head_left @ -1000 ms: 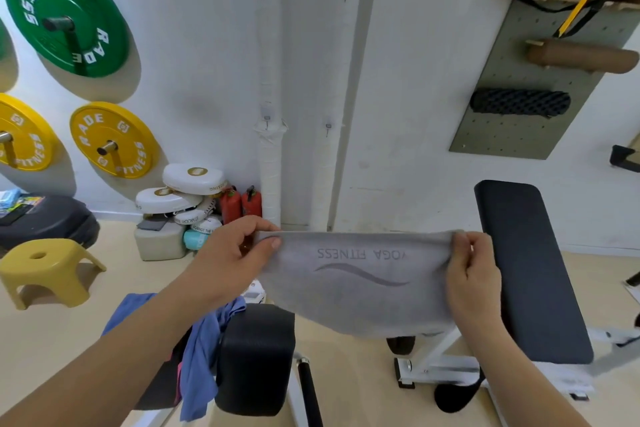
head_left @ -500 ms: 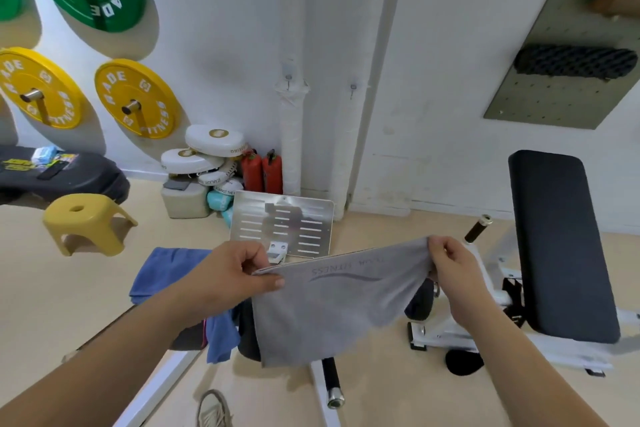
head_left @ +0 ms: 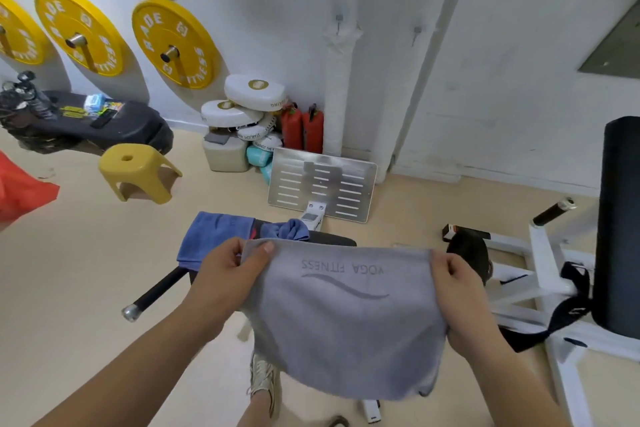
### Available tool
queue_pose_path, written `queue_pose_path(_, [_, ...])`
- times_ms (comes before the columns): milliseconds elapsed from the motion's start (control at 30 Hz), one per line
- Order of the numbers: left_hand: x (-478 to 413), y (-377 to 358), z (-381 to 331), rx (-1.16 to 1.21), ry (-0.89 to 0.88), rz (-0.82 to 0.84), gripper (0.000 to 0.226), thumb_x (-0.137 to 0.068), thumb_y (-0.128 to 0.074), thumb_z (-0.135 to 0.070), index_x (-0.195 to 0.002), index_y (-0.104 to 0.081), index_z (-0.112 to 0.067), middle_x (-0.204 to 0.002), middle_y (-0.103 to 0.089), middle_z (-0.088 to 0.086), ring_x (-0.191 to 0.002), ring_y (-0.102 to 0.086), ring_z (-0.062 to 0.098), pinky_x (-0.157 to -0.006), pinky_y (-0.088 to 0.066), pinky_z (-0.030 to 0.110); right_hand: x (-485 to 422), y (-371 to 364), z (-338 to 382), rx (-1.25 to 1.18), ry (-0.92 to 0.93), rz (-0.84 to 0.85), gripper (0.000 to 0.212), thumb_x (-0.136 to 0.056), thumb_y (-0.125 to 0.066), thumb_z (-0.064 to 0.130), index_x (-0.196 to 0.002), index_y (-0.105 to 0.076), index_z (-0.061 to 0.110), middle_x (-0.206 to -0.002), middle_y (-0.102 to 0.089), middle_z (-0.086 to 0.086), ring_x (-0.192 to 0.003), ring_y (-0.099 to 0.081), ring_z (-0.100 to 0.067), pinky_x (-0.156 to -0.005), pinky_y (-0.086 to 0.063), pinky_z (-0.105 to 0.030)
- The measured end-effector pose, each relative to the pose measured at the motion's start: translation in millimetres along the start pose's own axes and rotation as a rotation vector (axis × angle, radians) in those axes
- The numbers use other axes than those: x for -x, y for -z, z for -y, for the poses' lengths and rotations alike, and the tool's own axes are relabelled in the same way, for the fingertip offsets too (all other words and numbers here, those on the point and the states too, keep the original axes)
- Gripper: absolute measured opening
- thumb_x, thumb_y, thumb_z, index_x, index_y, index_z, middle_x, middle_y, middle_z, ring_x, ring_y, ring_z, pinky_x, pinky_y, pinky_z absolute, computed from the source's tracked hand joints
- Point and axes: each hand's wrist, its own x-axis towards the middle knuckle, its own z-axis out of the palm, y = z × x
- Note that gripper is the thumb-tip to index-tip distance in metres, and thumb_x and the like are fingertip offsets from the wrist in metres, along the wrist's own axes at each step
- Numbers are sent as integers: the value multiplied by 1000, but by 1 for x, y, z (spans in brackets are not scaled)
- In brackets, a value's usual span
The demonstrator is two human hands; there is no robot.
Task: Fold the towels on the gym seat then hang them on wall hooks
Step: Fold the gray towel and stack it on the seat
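Note:
A grey towel (head_left: pixel 343 322) printed "YOGA FITNESS" hangs spread out in front of me over the gym seat (head_left: pixel 329 237). My left hand (head_left: pixel 228 274) pinches its top left corner, and my right hand (head_left: pixel 457 288) grips its right edge. A blue towel (head_left: pixel 218 236) lies crumpled on the black seat just behind the grey one; most of the seat is hidden. Two small wall hooks (head_left: pixel 338 21) (head_left: pixel 417 33) stick out of the white wall above, either side of a wrapped pipe.
A metal footplate (head_left: pixel 322 184) stands beyond the seat. A yellow stool (head_left: pixel 135 170) sits on the floor at left, a second bench (head_left: pixel 620 225) with a white frame at right. Yellow weight plates (head_left: pixel 175 45) hang on the wall. My shoe (head_left: pixel 265 378) shows below.
The view has tilted further down and left. The grey towel has come lower and now hangs flat and level between both hands, close over the seat.

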Motion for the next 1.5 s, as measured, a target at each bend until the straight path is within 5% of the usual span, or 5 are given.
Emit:
queue_pose_path(467, [-53, -13, -54, 144, -194, 277, 33, -95, -69, -33, -66, -58, -24, -53, -56, -13, -53, -51, -3, -52, -44, 12, 36, -152, 95, -144, 131, 147, 19, -96, -68, 34, -83, -73, 21, -81, -69, -23, -74, -64, -22, -75, -56, -49])
queue_pose_path(800, [-99, 29, -85, 208, -363, 356, 29, -97, -63, -29, -83, -72, -4, -79, -69, 21, -75, -68, 36, -78, -57, 62, 20, -181, 148, -38, 332, -50, 35, -91, -75, 9, -78, -79, 42, -81, -78, 3, -76, -72, -5, -71, -57, -18])
queue_pose_path(1200, [-102, 34, -128, 281, -403, 358, 13, -88, -75, -7, -89, -80, -19, -83, -79, 1, -80, -75, 10, -66, -57, 16, -2, -168, 191, 242, 428, 226, 39, -83, -47, 19, -99, -79, 35, -90, -67, 2, -92, -69, -23, -86, -61, -49])
queue_pose_path(1333, [-111, 34, -134, 148, -470, 320, 16, -90, -73, -13, -88, -80, -28, -83, -78, -7, -81, -73, 8, -73, -59, 24, -10, -154, 200, 9, 292, 284, 55, -92, -43, -18, -90, -83, 21, -88, -75, -4, -80, -75, -21, -76, -64, -32])
queue_pose_path(1500, [-117, 43, -147, -22, -571, 473, 16, -98, -63, -20, -96, -73, -33, -87, -72, -8, -81, -64, 3, -76, -51, 21, -25, -121, 209, 356, 570, 264, 51, -90, -73, 15, -119, -63, 55, -124, -61, 28, -121, -59, 5, -96, -51, -16])
